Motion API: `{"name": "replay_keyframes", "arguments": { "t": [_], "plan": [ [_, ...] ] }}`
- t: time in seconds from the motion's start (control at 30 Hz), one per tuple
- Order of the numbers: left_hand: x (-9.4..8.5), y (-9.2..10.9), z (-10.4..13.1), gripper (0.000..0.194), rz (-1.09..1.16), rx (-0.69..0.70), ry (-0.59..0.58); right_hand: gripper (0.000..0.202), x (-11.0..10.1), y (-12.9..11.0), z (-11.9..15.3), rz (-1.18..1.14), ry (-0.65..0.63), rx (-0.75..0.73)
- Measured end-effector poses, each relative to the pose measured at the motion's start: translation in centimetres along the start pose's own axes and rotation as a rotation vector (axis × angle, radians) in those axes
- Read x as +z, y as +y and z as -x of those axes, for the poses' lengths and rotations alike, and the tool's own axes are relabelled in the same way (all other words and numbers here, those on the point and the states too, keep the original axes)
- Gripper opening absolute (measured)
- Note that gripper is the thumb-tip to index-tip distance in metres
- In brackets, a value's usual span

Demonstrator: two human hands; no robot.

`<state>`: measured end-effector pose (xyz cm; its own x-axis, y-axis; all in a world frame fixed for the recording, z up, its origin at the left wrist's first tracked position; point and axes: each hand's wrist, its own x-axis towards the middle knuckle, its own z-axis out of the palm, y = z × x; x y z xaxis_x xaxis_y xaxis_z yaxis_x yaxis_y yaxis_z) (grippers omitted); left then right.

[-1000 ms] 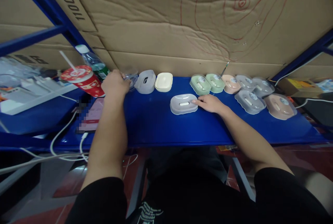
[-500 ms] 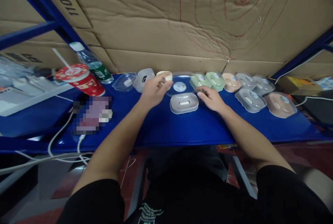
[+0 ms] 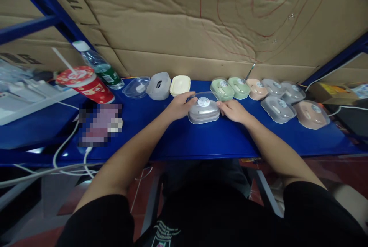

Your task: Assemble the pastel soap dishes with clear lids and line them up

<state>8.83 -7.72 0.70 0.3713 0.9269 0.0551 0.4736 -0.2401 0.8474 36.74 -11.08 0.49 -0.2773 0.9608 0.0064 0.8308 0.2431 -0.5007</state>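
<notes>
A clear plastic lid (image 3: 212, 97) with a round white label is tilted over a grey oval box (image 3: 204, 117) with a pale bar on top. My left hand (image 3: 181, 105) grips the lid's left edge between thumb and fingers. At its right edge, my right hand (image 3: 233, 110) pinches the same lid. The lid's near side overlaps the box; whether it is seated cannot be made out. Just behind my left hand are cream oval pieces (image 3: 180, 85), beside a stack of translucent grey pieces (image 3: 159, 86) and more clear lids (image 3: 137, 87).
Lidded green boxes (image 3: 222, 89), peach boxes (image 3: 312, 115) and grey boxes (image 3: 278, 110) stand to the right. A red paper cup (image 3: 89, 86), a water bottle (image 3: 100, 67) and a blurred-out item (image 3: 99, 124) with a cable are at left. Cardboard (image 3: 161, 28) backs the blue table (image 3: 201, 145).
My left hand has moved off the cream pieces and onto the clear lid's left edge. The lid has come forward from behind the grey box to over it, with my right hand on it.
</notes>
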Motion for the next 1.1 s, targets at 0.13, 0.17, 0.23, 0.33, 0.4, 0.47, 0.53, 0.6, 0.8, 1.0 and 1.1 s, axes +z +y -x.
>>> {"name": "replay_keyframes", "arguments": {
  "t": [0.13,0.17,0.23,0.33,0.4,0.47,0.53,0.6,0.8,1.0,1.1],
  "plan": [
    [0.0,0.8,0.2,0.032,-0.043,-0.085,-0.116,0.085,-0.4,-0.1,0.0,0.099,-0.131,0.094],
    [0.0,0.9,0.2,0.031,-0.052,-0.114,-0.141,0.085,-0.5,0.0,0.0,0.107,-0.153,0.105],
    [0.0,0.7,0.0,0.031,-0.053,-0.175,-0.194,0.085,-0.5,0.1,-0.1,0.109,-0.180,0.107],
    [0.1,0.1,-0.4,0.030,-0.015,-0.213,-0.240,0.086,-0.5,0.3,-0.2,0.086,-0.188,0.090],
    [0.1,-0.5,-0.7,0.027,0.021,-0.193,-0.235,0.086,-0.4,0.5,-0.2,0.066,-0.185,0.075],
    [0.1,-1.0,-0.8,0.024,0.050,-0.156,-0.225,0.086,-0.3,0.8,-0.2,0.045,-0.172,0.055],
    [0.0,-1.3,-0.8,0.024,0.064,-0.115,-0.223,0.085,-0.1,1.1,-0.3,0.025,-0.152,0.027],
    [0.0,-1.5,-0.8,0.029,0.068,-0.083,-0.217,0.084,0.1,1.3,-0.4,0.008,-0.131,-0.003],
    [0.2,-1.1,-0.6,0.050,0.062,-0.136,-0.202,0.073,-0.1,1.2,-0.4,0.069,0.053,0.027],
    [0.6,0.9,1.0,0.100,0.346,-0.140,-0.539,0.044,-1.4,-0.1,0.7,0.177,0.468,0.059],
    [0.9,1.9,1.9,0.115,0.538,-0.170,-0.690,0.041,-1.4,-1.7,1.5,0.149,0.487,-0.144]
  ]
}}
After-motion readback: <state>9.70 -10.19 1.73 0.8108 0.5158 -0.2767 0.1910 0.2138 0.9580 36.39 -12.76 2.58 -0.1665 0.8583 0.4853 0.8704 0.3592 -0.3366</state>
